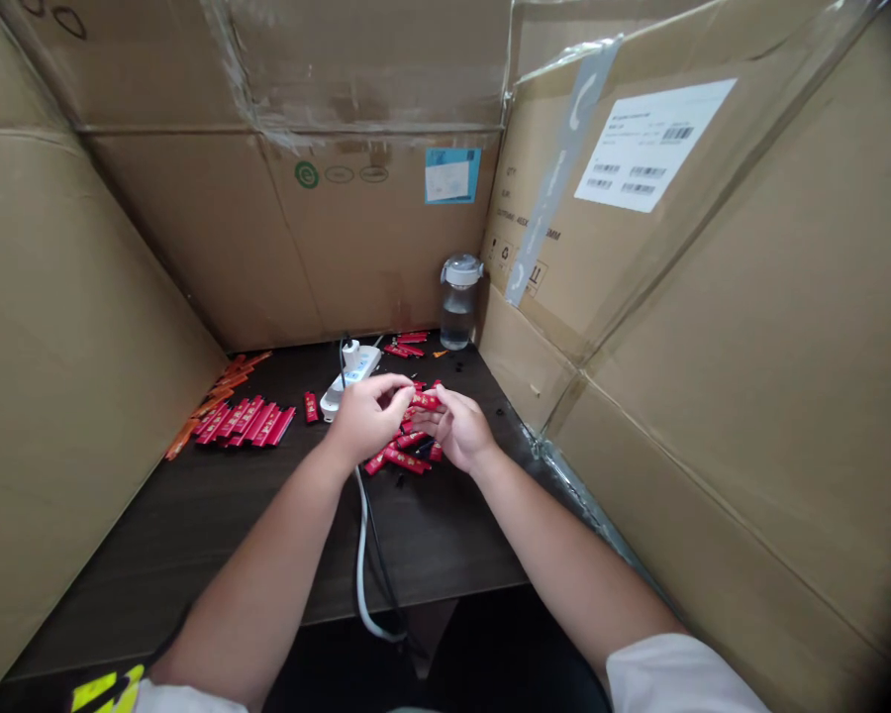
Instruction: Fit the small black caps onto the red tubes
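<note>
Between my two hands is a slim red piece with gold markings [425, 400]; its exact kind does not show. My left hand [371, 421] pinches its left end between thumb and fingers. At the other end, my right hand [460, 428] grips it with thumb and forefinger, the remaining fingers curled loosely below. Under the hands lies a loose pile of similar red pieces [405, 459], some showing dark ends, partly hidden by my fingers. To the left, several more red pieces [245, 422] lie side by side in a slanted row. A single red piece [311, 407] rests near my left hand.
A white power strip [362, 364] with a plug stands behind my left hand; its cable [363, 555] runs over the table's front edge. Orange strips [215, 398] line the left side. A water bottle [458, 302] stands at the back. Cardboard walls [386, 248] enclose the dark table [282, 525].
</note>
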The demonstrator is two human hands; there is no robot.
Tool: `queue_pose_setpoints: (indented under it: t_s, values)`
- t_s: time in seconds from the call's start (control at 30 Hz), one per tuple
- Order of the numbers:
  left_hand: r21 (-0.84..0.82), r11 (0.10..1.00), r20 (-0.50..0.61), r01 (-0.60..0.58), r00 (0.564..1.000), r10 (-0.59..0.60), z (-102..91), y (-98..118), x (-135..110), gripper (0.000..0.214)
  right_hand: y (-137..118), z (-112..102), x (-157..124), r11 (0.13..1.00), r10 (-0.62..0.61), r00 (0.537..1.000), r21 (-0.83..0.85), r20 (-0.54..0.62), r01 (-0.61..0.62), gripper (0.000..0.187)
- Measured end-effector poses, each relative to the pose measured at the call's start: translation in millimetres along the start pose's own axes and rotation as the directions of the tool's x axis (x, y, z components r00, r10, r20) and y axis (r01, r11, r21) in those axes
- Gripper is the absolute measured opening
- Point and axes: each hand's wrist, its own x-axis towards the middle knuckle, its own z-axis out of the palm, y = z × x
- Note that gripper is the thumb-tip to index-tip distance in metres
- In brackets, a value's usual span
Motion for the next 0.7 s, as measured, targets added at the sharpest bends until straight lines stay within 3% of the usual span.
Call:
queue_pose_setpoints:
  t_s: [0.07, 0.13, 0.2, 0.3, 0.5, 0.57, 0.63, 0.7]
  values:
    - [0.154, 0.979, -0.033, -0.135, 0.989, 0.141, -11.5, 21, 7, 0.014, 0, -2, 3, 0.991, 0.088, 0.992, 0.105, -0.096, -0.077, 0.028]
    - [0.22, 0.956, -0.085, -0.195, 0.972, 0.218, -13.9, 34, 10, 0.015, -1, -2, 4, 0.978, 0.134, 0.98, 0.181, -0.15, -0.106, 0.038]
    - [0.272, 0.94, -0.03, -0.205, 0.975, 0.221, -6.0, 36, 9, 0.015, -1, 1, 2, 0.973, 0.131, 0.987, 0.204, -0.095, -0.11, 0.043]
    - [0.338, 0.921, 0.172, -0.196, 0.974, 0.144, 12.0, 26, 5, 0.017, -1, 6, -1, 0.976, 0.073, 0.997, 0.204, 0.014, -0.074, 0.048]
    - [0.334, 0.931, 0.12, -0.149, 0.986, 0.115, 16.4, 15, 14, 0.019, -2, 5, -4, 0.99, 0.065, 0.997, 0.12, 0.035, -0.069, 0.047]
    - [0.337, 0.936, 0.103, -0.097, 0.992, 0.066, 16.3, 8, 15, 0.02, -1, 0, -2, 1.0, -0.006, 0.999, 0.002, 0.039, 0.006, 0.042]
    - [0.341, 0.939, 0.067, -0.042, 0.998, 0.02, 19.0, -5, 14, 0.023, 1, -6, 3, 0.972, -0.156, 0.987, -0.182, -0.044, 0.146, 0.034]
    - [0.365, 0.931, 0.018, 0.015, 1.0, -0.023, 23.6, -21, 11, 0.024, 2, -13, 11, 0.888, -0.348, 0.922, -0.375, -0.172, 0.265, 0.03]
